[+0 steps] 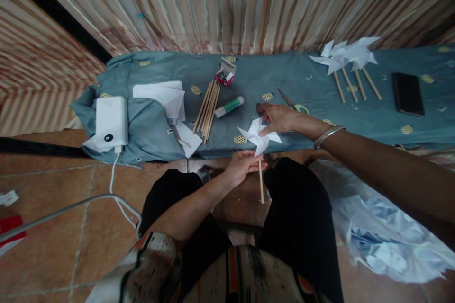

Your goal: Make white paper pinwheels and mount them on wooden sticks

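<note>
A white paper pinwheel [259, 136] on a thin wooden stick [261, 182] is at the front edge of the cloth-covered table. My left hand [243, 166] is closed around the stick just below the blades, palm partly turned up. From the right, my right hand [279, 118] grips the pinwheel's upper right side, its thumb lying near the centre. What sits under those fingertips is hidden. Close behind that hand lie scissors [293, 103] with pale green handles. A glue stick [229, 107] and several loose wooden sticks [207, 111] are to the left.
A small red box [225, 73] of metal pins stands open at the back. White paper sheets [159, 92] and a cabled power bank [111, 122] occupy the left. Several pinwheels [346, 54] and a phone [407, 94] lie right. A plastic bag [387, 232] of paper scraps sits on the floor.
</note>
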The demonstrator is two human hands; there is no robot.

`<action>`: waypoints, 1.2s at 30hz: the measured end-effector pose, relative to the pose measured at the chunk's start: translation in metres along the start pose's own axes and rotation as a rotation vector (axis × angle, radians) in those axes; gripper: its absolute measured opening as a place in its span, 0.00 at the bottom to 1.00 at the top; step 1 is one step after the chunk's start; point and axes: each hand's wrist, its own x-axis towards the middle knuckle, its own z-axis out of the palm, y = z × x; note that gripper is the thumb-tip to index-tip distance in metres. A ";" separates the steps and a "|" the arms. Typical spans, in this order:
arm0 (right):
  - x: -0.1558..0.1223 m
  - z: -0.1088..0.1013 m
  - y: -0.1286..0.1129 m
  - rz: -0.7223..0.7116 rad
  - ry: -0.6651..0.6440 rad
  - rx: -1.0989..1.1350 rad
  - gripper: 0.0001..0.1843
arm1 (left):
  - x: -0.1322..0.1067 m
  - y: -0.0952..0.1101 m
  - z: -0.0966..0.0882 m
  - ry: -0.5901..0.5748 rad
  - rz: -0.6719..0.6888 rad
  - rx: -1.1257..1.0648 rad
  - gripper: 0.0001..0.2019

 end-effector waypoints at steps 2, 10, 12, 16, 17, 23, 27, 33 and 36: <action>0.000 -0.001 -0.001 0.001 -0.007 -0.017 0.40 | 0.001 0.000 0.000 -0.007 -0.003 0.006 0.07; 0.001 -0.001 -0.004 0.030 -0.011 -0.032 0.40 | 0.003 -0.002 -0.002 -0.019 0.018 0.010 0.09; 0.002 -0.001 -0.004 0.032 -0.020 -0.042 0.40 | 0.003 -0.003 -0.002 -0.034 0.026 0.013 0.09; 0.006 0.000 -0.004 0.030 -0.031 -0.058 0.40 | 0.005 -0.004 -0.003 -0.038 0.038 0.018 0.11; 0.006 0.000 -0.004 0.032 -0.028 -0.060 0.40 | 0.005 -0.005 -0.003 -0.038 0.040 0.019 0.11; 0.006 0.000 -0.007 0.052 -0.027 -0.058 0.40 | 0.005 -0.005 -0.005 -0.046 0.047 0.031 0.12; 0.006 0.001 -0.006 0.042 -0.009 -0.066 0.39 | 0.006 -0.005 -0.005 -0.036 0.050 0.016 0.11; 0.008 0.003 -0.005 0.050 -0.001 -0.022 0.40 | 0.008 -0.006 -0.005 -0.038 0.049 0.013 0.09; 0.006 0.001 -0.008 0.065 0.002 -0.009 0.41 | 0.007 -0.006 -0.005 -0.056 0.060 0.016 0.09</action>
